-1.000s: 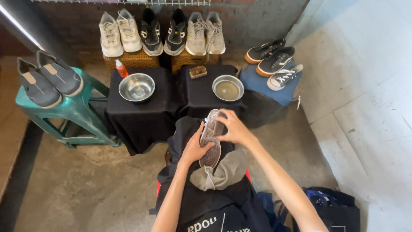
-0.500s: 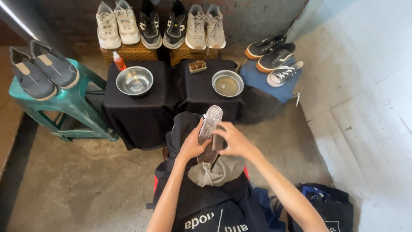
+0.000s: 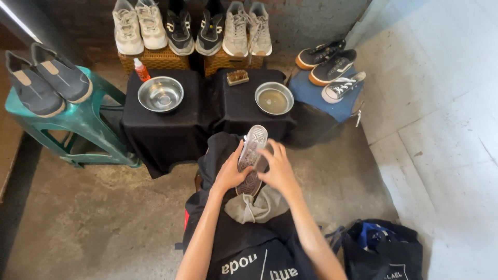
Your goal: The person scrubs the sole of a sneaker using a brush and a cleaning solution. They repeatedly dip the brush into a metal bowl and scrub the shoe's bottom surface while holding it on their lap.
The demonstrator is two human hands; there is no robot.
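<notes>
A shoe (image 3: 252, 150) lies sole up over my lap, its grey patterned sole facing me. My left hand (image 3: 229, 172) grips its left side near the middle. My right hand (image 3: 278, 168) rests on the sole's right side with fingers closed, and whether it holds a small cloth or tool I cannot tell. A grey cloth (image 3: 257, 207) lies on my lap under the shoe's heel, on a black apron (image 3: 249, 249).
Two steel bowls (image 3: 161, 94) (image 3: 274, 98) and a scrub brush (image 3: 237, 77) sit on black-draped stands ahead. An orange bottle (image 3: 140, 68) stands at left. Shoe pairs line wicker boxes, a teal stool (image 3: 78, 124) and a blue stand (image 3: 321, 101). A dark bag (image 3: 384, 249) lies at right.
The view has tipped slightly down and the shoe sits a little lower over my lap. My right hand has shifted along the sole; the left keeps its grip.
</notes>
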